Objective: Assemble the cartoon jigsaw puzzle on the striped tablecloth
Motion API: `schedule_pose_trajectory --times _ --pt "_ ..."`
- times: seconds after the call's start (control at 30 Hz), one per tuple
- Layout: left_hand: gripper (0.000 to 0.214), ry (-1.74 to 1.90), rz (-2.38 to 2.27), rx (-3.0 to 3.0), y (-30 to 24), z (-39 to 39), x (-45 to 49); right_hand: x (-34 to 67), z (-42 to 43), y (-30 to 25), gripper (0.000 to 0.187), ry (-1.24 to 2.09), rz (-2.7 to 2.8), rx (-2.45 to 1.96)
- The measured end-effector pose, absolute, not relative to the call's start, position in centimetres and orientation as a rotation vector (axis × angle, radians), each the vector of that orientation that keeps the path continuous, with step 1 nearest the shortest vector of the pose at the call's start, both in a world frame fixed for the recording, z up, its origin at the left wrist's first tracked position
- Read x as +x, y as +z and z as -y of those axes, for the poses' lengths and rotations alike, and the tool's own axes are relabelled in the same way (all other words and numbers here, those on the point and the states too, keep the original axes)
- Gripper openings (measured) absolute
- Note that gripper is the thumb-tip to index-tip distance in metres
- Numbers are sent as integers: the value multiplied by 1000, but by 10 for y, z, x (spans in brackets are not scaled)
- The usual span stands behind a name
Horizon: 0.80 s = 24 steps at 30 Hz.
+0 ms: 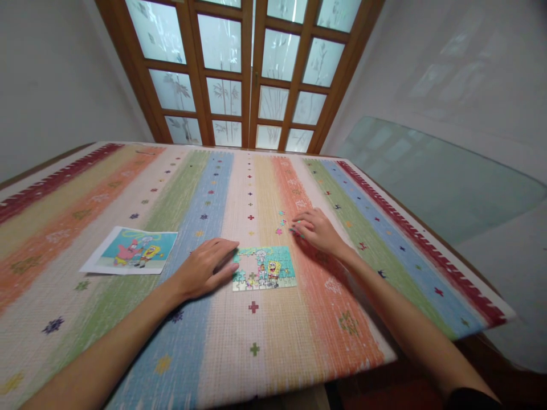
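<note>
A small cartoon jigsaw puzzle (265, 267) lies partly assembled on the striped tablecloth (213, 188). My left hand (205, 266) rests flat beside the puzzle's left edge, fingers stretched out and touching it. My right hand (314, 229) lies just beyond the puzzle's upper right corner, fingers curled down onto the cloth next to a few loose puzzle pieces (281, 222). Whether a piece sits under its fingertips is hidden. A printed reference picture (132, 250) of the same cartoon lies to the left.
The table's near edge and right edge (427, 228) are close. A wooden glazed door (252, 74) stands behind the table. A glass sheet (427, 176) leans by the right wall.
</note>
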State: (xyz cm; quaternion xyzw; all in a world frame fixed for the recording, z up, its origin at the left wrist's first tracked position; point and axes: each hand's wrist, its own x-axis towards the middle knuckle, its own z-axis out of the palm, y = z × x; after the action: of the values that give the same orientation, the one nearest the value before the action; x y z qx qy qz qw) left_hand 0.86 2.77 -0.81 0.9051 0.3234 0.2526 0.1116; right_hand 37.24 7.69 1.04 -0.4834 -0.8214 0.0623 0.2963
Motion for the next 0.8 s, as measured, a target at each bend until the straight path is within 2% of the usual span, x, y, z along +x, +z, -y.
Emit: schedule_pose_trajectory --times 0.1,0.67,0.8 --pt "32 828 -1003 2667 -8 -30 9 386 -92 9 19 110 2184 -1366" --pt "25 888 -1018 2770 -13 -34 8 374 -67 -14 18 40 2236 -1323" --pt "25 902 -1005 2773 -12 -32 9 372 -67 -16 17 122 2215 -1300"
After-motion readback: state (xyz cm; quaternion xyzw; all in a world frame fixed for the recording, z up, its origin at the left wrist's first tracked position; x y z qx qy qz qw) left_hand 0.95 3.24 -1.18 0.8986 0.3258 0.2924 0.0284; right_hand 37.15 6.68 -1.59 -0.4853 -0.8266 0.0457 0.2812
